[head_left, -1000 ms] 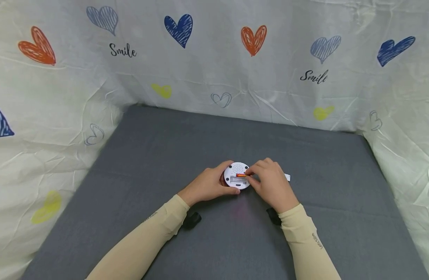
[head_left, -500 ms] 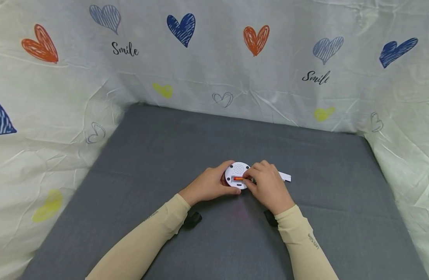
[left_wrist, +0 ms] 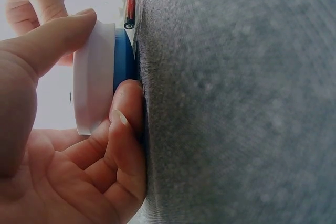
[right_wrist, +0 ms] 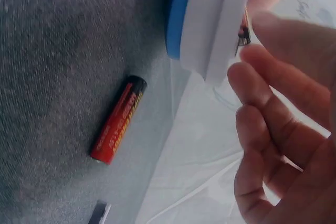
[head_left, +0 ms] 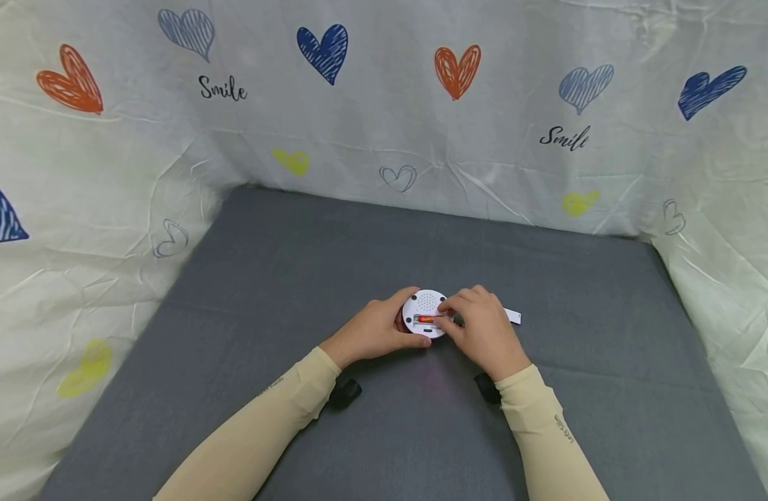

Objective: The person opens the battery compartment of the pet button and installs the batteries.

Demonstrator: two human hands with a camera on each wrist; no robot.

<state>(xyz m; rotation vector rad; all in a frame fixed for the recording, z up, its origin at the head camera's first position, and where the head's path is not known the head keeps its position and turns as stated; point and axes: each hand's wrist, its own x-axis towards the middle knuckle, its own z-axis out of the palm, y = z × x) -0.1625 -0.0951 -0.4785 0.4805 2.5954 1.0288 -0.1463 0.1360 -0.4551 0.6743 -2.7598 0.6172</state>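
though near device (head_left: 426, 303), another battery (right_wrist: 119, 120)

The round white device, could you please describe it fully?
The round device looks plastic: a white body over a blue part, roughly flat at the grey tabletop, with its perforated, dark-footed face up. The left hand grips it; the right hand pinches a red battery at its open compartment.

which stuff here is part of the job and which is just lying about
Seemingly part of the job:
round white device, gripped by the left hand
battery on it, touched by the right hand
loose battery nearby, likely meant for it too

Just around:
white strip, purpose unclear
grey cloth
heart-print backdrop
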